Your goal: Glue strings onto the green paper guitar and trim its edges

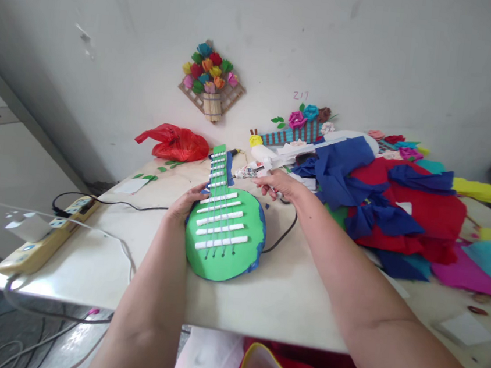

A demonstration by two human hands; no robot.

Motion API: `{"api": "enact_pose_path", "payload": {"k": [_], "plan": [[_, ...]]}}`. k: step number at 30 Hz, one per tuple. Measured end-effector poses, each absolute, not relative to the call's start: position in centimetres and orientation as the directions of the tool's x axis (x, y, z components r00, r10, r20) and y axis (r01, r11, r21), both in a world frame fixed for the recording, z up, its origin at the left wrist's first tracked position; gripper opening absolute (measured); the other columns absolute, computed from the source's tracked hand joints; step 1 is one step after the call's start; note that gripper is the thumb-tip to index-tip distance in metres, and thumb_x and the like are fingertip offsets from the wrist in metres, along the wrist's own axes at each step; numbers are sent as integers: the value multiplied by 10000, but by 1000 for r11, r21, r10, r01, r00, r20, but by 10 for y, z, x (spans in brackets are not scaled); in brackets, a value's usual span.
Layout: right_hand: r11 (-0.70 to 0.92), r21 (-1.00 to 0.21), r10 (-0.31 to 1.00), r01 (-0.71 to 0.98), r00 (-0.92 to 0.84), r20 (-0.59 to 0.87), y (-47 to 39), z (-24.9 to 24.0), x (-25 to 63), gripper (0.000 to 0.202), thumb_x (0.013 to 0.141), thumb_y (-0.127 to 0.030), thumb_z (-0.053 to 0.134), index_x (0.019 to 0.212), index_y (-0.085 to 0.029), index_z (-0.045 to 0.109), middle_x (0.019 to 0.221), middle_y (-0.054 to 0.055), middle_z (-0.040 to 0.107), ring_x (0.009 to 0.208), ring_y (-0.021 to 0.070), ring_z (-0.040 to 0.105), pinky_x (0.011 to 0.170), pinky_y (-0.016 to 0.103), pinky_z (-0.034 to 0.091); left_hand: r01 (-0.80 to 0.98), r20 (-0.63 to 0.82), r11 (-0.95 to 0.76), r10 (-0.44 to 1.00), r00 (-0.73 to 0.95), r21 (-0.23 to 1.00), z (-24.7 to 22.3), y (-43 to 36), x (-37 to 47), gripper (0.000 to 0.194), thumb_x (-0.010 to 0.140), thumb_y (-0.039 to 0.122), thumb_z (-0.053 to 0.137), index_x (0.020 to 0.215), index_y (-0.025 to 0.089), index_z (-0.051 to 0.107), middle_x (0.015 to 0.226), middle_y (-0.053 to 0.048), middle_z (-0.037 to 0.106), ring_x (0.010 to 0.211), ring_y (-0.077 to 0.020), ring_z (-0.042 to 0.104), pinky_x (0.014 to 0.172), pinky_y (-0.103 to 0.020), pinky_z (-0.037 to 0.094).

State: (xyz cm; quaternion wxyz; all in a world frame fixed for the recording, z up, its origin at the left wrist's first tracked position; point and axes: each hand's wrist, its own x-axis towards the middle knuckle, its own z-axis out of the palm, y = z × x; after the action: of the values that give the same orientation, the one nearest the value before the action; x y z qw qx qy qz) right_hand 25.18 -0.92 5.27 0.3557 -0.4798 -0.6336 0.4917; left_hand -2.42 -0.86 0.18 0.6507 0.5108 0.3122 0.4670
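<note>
A green paper pipa-like craft instrument (222, 263) stands tilted up from the table, with white rolled bars across its front and thin strings along its length. Blue crepe paper shows at its right edge and beside the neck. My left hand (189, 200) grips its left side near the base of the neck, the fingertips partly hidden behind it. To the right of the neck, my right hand (278, 183) is closed around the handle of a white hot glue gun (267, 164), whose nozzle points left toward the neck. A black cord (290, 227) hangs below that hand.
Blue crepe paper (344, 165) and red crepe paper (439, 219) lie heaped at right. A power strip (39, 250) with cords sits at the left edge. Behind are a red plastic bag (179, 144) and paper flowers (296, 120). A flower wall piece (212, 107) hangs above.
</note>
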Motion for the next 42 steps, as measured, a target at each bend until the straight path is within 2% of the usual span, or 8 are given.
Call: {"api": "enact_pose_path", "payload": {"k": [9,29,34,38,42], "plan": [[102,-984,959,147,-278,58,-12,54,249,244,699,-336,670,674,-111,579,450,-17,548,286,39,346,302,185,312,-279,77,35,922,379,960,-3,-3,-28,697,625,121,658,1297,114,470,1008,-114,690,808,-250,678,807,-366,521],[94,-978,968,188,-245,46,-9,47,243,248,691,-339,686,667,-126,561,438,-30,545,279,41,352,300,182,306,-294,74,48,918,389,954,-2,-5,-26,654,636,111,650,1268,116,485,1023,-115,685,812,-244,677,746,-333,537],[149,-979,983,138,-131,131,-1,40,243,221,705,-323,659,667,-137,547,408,-51,489,297,44,341,302,176,281,-305,68,50,928,366,951,0,-7,-25,668,621,105,655,1267,108,484,985,-109,696,816,-247,676,770,-344,533],[180,-949,977,258,62,202,8,28,248,215,665,-326,679,680,-157,547,411,-62,451,351,63,390,329,173,304,-361,105,24,937,333,932,-1,-6,-27,698,606,110,666,1276,122,472,1022,-103,687,905,-263,657,848,-374,506],[217,-892,955,396,101,277,14,17,250,223,634,-340,694,718,-171,576,431,-64,454,392,75,417,362,173,323,-377,137,-7,938,318,926,-6,-2,-30,729,590,125,688,1283,129,462,1039,-104,681,950,-274,641,889,-393,484]]}}
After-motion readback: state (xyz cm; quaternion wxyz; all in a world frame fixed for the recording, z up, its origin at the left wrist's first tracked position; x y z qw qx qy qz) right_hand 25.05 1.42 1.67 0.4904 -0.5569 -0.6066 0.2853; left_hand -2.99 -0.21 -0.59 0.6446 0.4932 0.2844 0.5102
